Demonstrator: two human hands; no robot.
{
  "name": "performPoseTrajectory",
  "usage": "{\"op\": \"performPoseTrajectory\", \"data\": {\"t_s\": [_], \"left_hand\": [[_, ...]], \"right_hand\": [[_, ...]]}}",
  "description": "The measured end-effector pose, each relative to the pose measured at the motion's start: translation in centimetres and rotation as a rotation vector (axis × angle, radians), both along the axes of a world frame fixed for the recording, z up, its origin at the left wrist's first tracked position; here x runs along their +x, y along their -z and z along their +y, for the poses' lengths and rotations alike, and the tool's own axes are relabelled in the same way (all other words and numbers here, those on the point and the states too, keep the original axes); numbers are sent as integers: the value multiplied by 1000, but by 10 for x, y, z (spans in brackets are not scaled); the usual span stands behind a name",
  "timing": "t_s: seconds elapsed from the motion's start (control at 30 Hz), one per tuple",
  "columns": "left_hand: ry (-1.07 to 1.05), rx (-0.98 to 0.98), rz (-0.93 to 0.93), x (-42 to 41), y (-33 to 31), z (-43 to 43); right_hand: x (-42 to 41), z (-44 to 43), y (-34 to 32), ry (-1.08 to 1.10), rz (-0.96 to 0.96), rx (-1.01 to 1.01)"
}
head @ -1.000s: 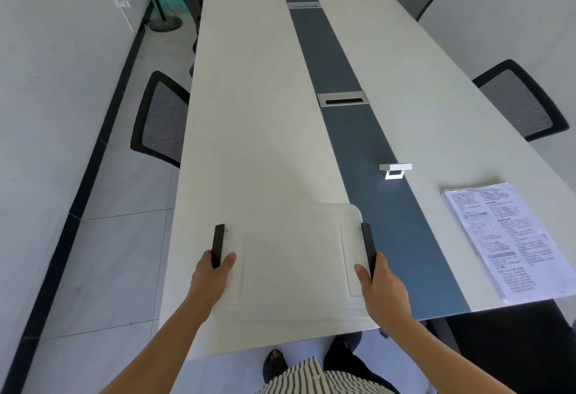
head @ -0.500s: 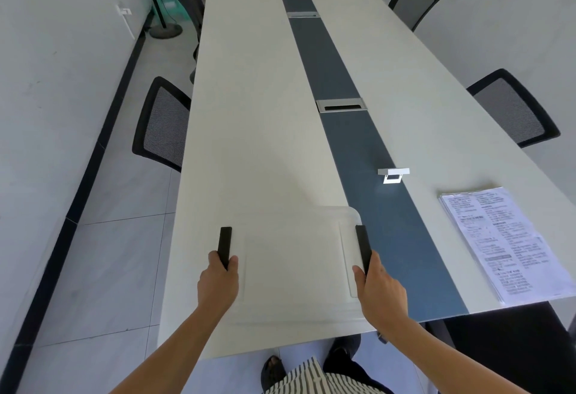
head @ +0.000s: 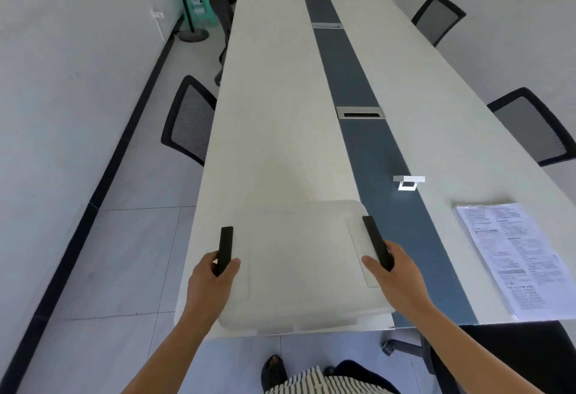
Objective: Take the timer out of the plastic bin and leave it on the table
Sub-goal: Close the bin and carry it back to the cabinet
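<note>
A translucent white plastic bin (head: 299, 253) with its lid on sits at the near end of the long table (head: 274, 113). Black latches run along its two short sides. My left hand (head: 208, 284) grips the left latch (head: 226, 241), thumb on the lid side. My right hand (head: 396, 278) holds the right latch (head: 372, 236) the same way. The cloudy lid hides the bin's contents, so no timer shows inside.
A small white object (head: 408, 182) stands on the table's blue centre strip beyond the bin. A stack of printed papers (head: 514, 253) lies at the right. Black mesh chairs (head: 187, 122) (head: 530, 125) line both sides, and another chair (head: 514, 359) stands at my right.
Both hands have stayed on the latches and closed a little tighter around them. The view has tilted up slightly. The bin's lid is still on.
</note>
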State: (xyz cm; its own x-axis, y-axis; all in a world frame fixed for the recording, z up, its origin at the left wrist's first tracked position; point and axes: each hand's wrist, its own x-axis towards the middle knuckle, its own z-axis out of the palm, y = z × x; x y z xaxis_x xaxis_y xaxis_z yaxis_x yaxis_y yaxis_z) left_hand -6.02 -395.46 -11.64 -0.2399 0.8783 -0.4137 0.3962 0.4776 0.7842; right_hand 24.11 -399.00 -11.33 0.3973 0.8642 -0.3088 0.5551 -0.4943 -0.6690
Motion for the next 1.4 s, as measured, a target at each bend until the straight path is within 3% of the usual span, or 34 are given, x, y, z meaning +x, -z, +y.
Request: {"op": "performPoseTrajectory", "data": {"t_s": [0.23, 0.7, 0.87, 1.13, 1.4], "left_hand": [[-344, 57, -72, -30, -28, -104], [-978, 19, -102, -105, -23, -330], [-1047, 64, -123, -169, -14, -353], [-1008, 59, -71, -338, -29, -350], [-847, 58, -98, -466, -31, -244]], "right_hand": [[-33, -25, -22, -171, 275, -8], [-182, -91, -8, -691, 367, -184], [-266, -94, -1, -753, 357, -192], [-425, -103, -2, -696, 475, -199], [-516, -38, -1, -570, 464, -149]]}}
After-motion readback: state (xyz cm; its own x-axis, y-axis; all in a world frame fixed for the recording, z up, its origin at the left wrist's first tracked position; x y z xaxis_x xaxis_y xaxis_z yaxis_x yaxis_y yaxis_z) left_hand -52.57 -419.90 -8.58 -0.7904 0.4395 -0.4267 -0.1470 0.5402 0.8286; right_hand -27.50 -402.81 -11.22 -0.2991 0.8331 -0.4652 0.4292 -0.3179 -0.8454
